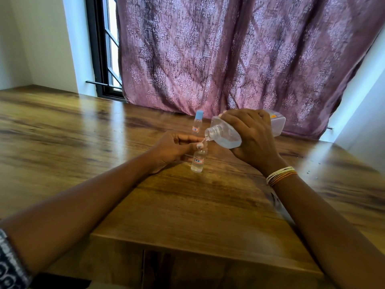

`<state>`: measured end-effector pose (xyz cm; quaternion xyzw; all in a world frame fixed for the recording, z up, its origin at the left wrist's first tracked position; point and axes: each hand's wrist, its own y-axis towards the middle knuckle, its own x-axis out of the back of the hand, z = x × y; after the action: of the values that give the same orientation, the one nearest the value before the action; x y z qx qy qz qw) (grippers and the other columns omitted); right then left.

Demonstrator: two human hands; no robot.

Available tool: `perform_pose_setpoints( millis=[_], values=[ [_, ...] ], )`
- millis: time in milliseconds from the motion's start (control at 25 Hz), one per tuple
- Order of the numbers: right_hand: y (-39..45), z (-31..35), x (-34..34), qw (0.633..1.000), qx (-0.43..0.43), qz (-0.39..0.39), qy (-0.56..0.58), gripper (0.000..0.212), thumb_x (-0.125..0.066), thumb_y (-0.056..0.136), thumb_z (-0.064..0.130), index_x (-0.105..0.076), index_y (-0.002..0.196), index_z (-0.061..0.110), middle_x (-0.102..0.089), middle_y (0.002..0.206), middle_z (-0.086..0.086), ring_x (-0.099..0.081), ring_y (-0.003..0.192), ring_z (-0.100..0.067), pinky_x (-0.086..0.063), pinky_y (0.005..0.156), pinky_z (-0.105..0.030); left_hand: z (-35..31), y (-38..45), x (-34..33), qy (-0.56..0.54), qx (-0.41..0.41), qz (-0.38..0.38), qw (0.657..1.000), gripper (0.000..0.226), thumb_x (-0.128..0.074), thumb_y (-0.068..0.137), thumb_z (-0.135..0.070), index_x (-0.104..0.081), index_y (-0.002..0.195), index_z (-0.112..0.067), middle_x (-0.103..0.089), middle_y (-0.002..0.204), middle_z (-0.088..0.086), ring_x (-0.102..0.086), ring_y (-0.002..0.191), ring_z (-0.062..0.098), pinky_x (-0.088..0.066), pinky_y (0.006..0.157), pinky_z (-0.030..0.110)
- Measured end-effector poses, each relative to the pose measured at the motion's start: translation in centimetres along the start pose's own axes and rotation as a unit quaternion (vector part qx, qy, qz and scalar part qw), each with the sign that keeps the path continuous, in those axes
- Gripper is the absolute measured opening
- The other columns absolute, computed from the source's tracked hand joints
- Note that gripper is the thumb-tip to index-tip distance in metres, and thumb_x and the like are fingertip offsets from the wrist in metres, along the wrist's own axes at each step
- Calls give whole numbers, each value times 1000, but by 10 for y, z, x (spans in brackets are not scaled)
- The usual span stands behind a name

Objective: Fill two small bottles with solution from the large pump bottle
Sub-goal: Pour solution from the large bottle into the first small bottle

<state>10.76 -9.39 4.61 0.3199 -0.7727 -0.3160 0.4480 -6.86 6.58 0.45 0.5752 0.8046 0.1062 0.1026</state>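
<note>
My right hand [250,138] grips the large clear bottle [227,134], tipped on its side with its open threaded neck pointing down-left; no pump head is on it. Its mouth sits right over the neck of a small clear bottle [198,161] that stands uncapped on the wooden table [187,205] and holds clear liquid. My left hand [175,149] pinches that small bottle near its top. A second small bottle [196,124] with a blue cap stands upright just behind, untouched.
A purple patterned curtain [229,55] hangs down to the table's far edge right behind the bottles. A dark-framed window [104,49] is at the back left. The table's front edge runs below my forearms.
</note>
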Motion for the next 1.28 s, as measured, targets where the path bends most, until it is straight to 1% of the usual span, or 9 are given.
perform_pose_setpoints(
  millis=[240,480,720,800,920,960,1120,1200,1280],
  values=[
    [1,0,0,1000,-2,3,1,43,-68,82,37,-56,122,24,-65,121,2,-60,110,-24,-39,85,-45,-2,0,-1,-2,0,-1,1000,24,-67,75,-15,-71,98,-13,-77,88,1,-73,78,12,-59,65,24],
    [0,6,0,998,-36,16,48,47,-69,81,46,-59,120,21,-66,119,2,-61,107,-24,-39,82,-42,0,1,3,15,-2,-1,1000,33,-70,72,-22,-71,104,-13,-75,103,9,-72,89,19,-59,71,29],
    [3,10,2,976,-126,-2,181,63,-81,67,41,-57,120,18,-68,111,-2,-64,96,-24,-51,79,-44,-1,2,0,3,-1,1,1000,20,-65,81,-9,-71,100,-14,-77,91,1,-73,82,13,-60,68,25],
    [8,13,6,943,-198,-29,267,67,-88,63,33,-54,120,18,-67,111,0,-65,96,-17,-54,81,-33,-1,2,-1,-3,-4,4,1000,20,-62,85,-4,-71,100,-13,-77,87,-1,-72,79,10,-59,66,24],
    [16,4,10,888,-304,-68,338,69,-91,61,19,-51,118,19,-63,108,10,-62,95,5,-51,81,-15,-1,2,0,-6,-3,12,1000,20,-61,85,-4,-70,102,-11,-77,91,1,-73,83,13,-58,67,24],
    [17,-3,9,868,-340,-72,355,69,-91,60,20,-52,117,19,-63,108,10,-63,96,4,-54,84,-18,0,3,0,-5,-1,14,1000,21,-62,85,-5,-70,103,-11,-77,93,3,-72,85,15,-59,68,25],
    [14,-37,-6,754,-464,-50,462,81,-95,53,35,-57,119,9,-70,113,-12,-71,99,-29,-59,83,-54,1,5,2,-16,19,17,1000,22,-63,84,-5,-70,104,-10,-76,95,4,-72,86,15,-57,66,22],
    [13,-44,-10,711,-500,-52,492,93,-97,47,41,-55,123,7,-69,115,-16,-70,101,-35,-58,82,-59,2,6,2,-15,26,21,999,27,-67,78,-9,-70,105,-11,-76,96,7,-72,86,15,-57,66,22],
    [13,-38,-7,702,-507,-53,497,93,-96,47,41,-52,123,10,-68,117,-14,-70,102,-34,-59,81,-54,4,7,5,-6,49,26,998,40,-74,67,-13,-70,107,-11,-75,100,11,-71,90,19,-59,73,26]
  ],
)
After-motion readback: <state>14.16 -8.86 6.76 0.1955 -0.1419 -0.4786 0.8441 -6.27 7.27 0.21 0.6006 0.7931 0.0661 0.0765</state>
